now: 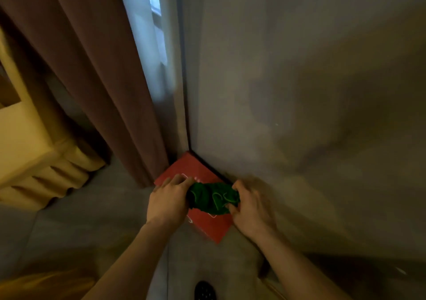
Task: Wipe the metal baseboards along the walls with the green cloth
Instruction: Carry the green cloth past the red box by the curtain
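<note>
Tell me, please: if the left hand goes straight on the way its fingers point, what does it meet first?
Probably the red box under the left hand, then the curtain near the corner; depth is unclear.

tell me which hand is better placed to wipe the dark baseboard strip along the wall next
Probably the right hand. It grips the bunched green cloth on the side nearest the grey wall, beside the dark baseboard strip. The left hand holds the cloth's far side, above the flat red box.

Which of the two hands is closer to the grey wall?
The right hand, holding the green cloth beside the wall; the left hand is toward the curtain.
</note>
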Available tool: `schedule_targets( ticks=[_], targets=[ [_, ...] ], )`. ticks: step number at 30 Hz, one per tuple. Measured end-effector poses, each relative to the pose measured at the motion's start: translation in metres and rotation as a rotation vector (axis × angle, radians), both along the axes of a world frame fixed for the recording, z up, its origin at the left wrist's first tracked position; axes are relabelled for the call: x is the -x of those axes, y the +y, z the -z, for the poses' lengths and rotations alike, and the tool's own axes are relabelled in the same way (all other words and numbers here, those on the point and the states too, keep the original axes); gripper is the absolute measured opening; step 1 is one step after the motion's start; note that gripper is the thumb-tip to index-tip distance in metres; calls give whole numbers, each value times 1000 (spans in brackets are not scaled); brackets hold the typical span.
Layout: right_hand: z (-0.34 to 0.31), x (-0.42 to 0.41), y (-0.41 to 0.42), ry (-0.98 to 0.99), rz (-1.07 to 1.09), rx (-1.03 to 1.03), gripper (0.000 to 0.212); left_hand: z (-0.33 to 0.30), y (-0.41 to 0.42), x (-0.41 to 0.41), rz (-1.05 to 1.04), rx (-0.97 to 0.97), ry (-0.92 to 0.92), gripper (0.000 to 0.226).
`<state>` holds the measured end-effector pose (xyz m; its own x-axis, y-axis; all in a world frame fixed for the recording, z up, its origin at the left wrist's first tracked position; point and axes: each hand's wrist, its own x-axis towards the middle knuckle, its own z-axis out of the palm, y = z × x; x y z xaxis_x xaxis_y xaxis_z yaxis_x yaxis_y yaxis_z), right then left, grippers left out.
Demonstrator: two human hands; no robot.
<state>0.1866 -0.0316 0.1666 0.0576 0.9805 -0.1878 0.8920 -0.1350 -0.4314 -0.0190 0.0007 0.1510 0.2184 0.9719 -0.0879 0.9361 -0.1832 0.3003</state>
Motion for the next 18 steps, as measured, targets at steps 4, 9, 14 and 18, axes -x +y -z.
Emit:
schedule_targets(
  ticks=[4,9,14,18],
  targets=[
    [45,-4,27,38,-9,90,31,40,21,-6,-38,52,6,45],
    [100,-7,46,74,-5,136,32,92,34,-9,-51,126,-11,47],
    [147,-18,44,3,43,163,32,136,34,-11,-82,184,-38,56],
    [169,-24,36,-97,-34,163,57,165,26,-14,-112,196,-50,65]
  ],
)
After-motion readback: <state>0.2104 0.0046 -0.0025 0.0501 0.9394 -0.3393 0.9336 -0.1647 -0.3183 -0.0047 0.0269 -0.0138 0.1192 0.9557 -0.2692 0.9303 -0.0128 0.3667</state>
